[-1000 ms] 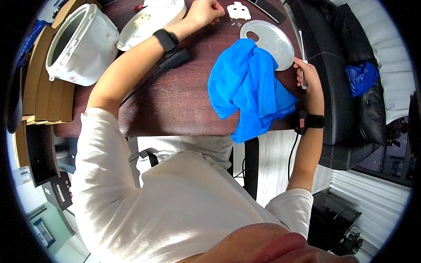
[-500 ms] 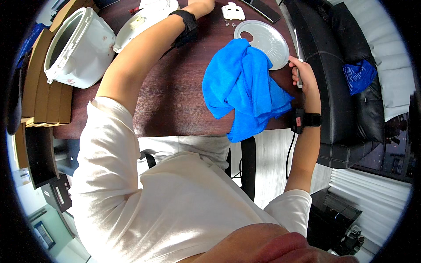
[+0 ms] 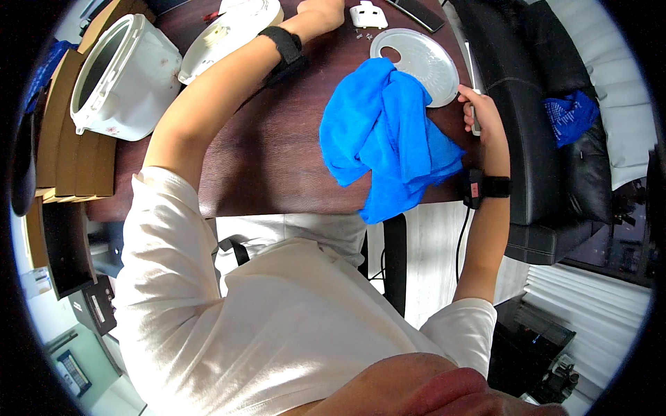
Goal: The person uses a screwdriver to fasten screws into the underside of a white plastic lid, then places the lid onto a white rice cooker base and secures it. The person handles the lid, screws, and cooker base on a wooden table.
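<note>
My left hand (image 3: 322, 12) reaches to the far edge of the table and is partly cut off by the top of the view. Its fingers are hidden, so its grip does not show. On the right, my right hand (image 3: 485, 114) is closed around a long, slim tool (image 3: 476, 123) with a grey handle and a thin, pale shaft pointing away from me. Left of that hand lies a round translucent plastic disc (image 3: 430, 66) with an oval hole. A crumpled blue cloth (image 3: 385, 132) overlaps the disc's near side. Beyond the disc is a small white plastic part (image 3: 368, 15), with tiny pieces beside it.
A white pot-shaped housing (image 3: 132, 87) stands at the left, by cardboard boxes (image 3: 76, 149). Behind my left forearm lies a round white part (image 3: 239, 28). A dark phone-like device (image 3: 416, 14) rests at the far right. A black sofa (image 3: 527, 139) borders the table.
My left forearm has shifted slightly toward me, its elbow moving left. My right hand still grips the slim tool in nearly the same place.
</note>
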The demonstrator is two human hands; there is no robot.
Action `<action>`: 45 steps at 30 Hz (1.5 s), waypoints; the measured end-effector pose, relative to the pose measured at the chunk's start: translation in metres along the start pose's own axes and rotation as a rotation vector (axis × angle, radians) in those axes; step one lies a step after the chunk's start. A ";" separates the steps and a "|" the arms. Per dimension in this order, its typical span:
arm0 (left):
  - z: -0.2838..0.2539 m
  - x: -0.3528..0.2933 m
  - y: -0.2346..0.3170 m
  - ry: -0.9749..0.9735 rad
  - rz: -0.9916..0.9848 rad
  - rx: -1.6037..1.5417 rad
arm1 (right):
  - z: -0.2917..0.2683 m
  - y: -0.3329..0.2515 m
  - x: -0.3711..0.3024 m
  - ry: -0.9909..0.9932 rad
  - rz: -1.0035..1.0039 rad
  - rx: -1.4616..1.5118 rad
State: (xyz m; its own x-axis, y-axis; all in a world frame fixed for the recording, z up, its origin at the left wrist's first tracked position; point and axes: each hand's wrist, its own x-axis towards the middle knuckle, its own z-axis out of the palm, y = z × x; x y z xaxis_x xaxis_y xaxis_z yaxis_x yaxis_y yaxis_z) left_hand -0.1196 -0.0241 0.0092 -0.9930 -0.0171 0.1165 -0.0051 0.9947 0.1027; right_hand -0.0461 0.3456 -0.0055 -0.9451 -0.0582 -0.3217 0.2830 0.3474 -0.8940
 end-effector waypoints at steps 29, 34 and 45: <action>-0.103 -0.315 -0.116 -0.145 0.071 -0.998 | -0.023 -0.090 -0.075 0.126 -0.437 0.604; -0.102 -0.342 -0.122 -0.202 -0.037 -1.466 | 0.061 -0.109 -0.126 0.008 -0.503 0.665; -0.075 -0.391 -0.150 -0.075 -0.196 -1.978 | 0.253 -0.049 -0.194 -0.639 -0.167 0.411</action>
State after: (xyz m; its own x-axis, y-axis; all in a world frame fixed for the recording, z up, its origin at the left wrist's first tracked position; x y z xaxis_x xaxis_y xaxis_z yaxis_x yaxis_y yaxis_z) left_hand 0.2781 -0.1743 0.0219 -0.9976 -0.0367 -0.0591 -0.0332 -0.4957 0.8679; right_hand 0.1648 0.1028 0.0213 -0.7382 -0.6506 -0.1781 0.3007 -0.0810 -0.9503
